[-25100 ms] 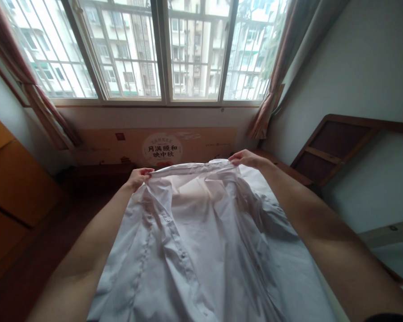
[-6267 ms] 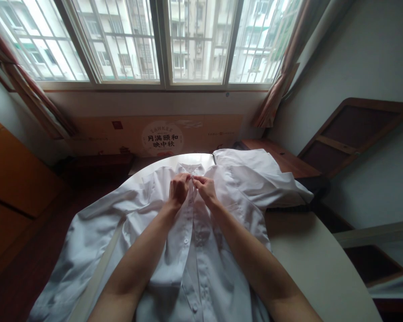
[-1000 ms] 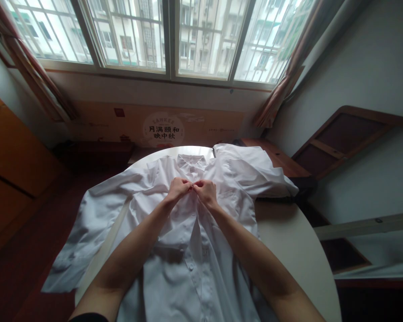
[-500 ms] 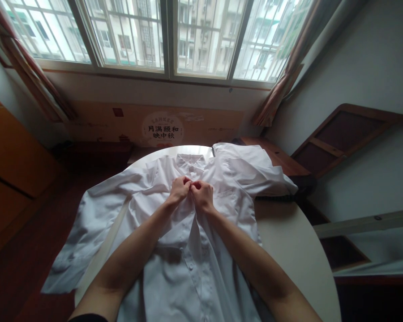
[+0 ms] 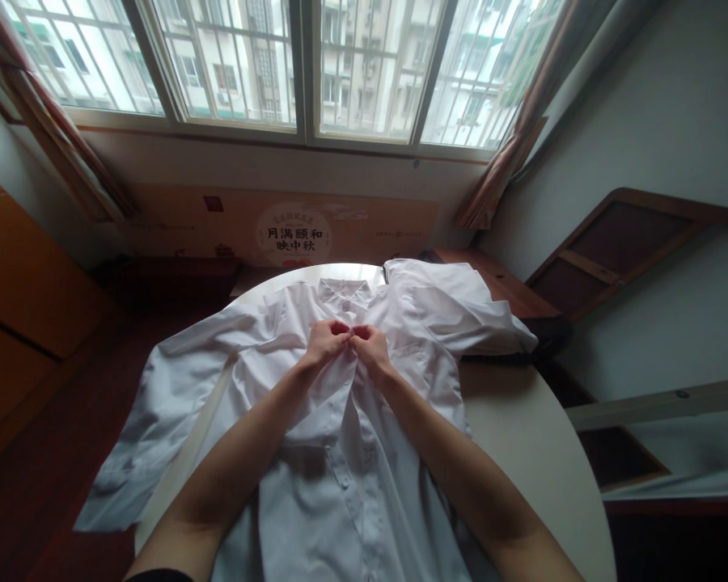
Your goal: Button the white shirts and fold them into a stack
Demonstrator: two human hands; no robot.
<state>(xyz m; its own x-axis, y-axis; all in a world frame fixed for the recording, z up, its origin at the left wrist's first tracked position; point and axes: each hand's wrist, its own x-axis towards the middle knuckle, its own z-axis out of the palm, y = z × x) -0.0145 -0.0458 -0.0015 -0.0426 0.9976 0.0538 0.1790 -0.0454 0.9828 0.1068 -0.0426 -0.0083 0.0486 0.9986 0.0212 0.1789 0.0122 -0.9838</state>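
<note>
A white button-up shirt point(image 5: 306, 485) lies face up across the round table, its collar point(image 5: 344, 291) toward the window. My left hand point(image 5: 328, 339) pinches the front placket a little below the collar. Right beside it, my right hand point(image 5: 371, 347) pinches the same spot from the other side, the fingertips of both hands touching. The fingers hide the button or buttonhole there. Below the hands the shirt front parts in a narrow gap, with a small button point(image 5: 344, 482) showing lower down. One sleeve point(image 5: 133, 436) hangs over the table's left edge.
The pale round table point(image 5: 522, 436) shows bare at the right. More white cloth point(image 5: 442, 279) lies at the back right over a dark-edged item. A wooden chair point(image 5: 588, 250) stands at the right, and an orange cabinet point(image 5: 30, 307) at the left. A window spans the back.
Both hands have shifted slightly to the right along with the pinched placket. Their fingertips have come closer together. The rest of the shirt lies as before.
</note>
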